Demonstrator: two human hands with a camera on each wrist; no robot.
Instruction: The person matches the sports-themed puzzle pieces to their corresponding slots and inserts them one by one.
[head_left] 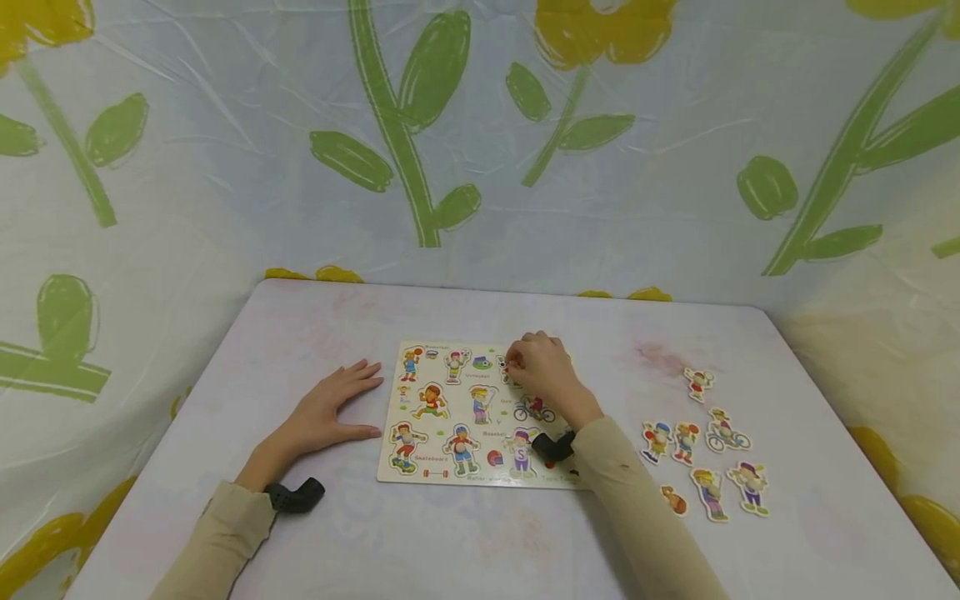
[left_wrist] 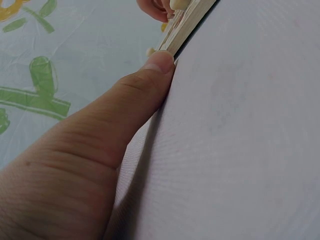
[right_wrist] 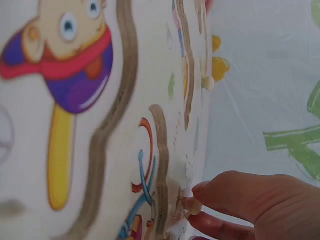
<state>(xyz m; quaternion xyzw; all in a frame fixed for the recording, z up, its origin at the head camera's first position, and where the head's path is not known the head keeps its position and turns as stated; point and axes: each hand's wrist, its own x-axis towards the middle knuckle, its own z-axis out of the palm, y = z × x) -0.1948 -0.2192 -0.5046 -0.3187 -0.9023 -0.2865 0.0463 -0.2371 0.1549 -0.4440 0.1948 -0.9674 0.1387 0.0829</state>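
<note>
"What is held by the right hand (head_left: 551, 367)?"

"A pale knob (right_wrist: 193, 206) is pinched between curled fingers over the far right part of the puzzle board (head_left: 435, 444). What is fixed beneath the knob cannot be made out; in the right wrist view the lower fingers are cut off."

"And the left hand (head_left: 330, 404)?"

"It is rested palm-down on the counter (head_left: 322, 558), fingers spread and released. The board's left edge is met by the thumb tip; in the left wrist view, little beyond that thumb is shown."

"Is the board fully seen?"

"No. It is laid between the hands, its near right corner covered by the right sleeve (head_left: 645, 500) and a black wrist device (head_left: 553, 447). Loose pieces (head_left: 725, 433) are scattered to the right."
</note>
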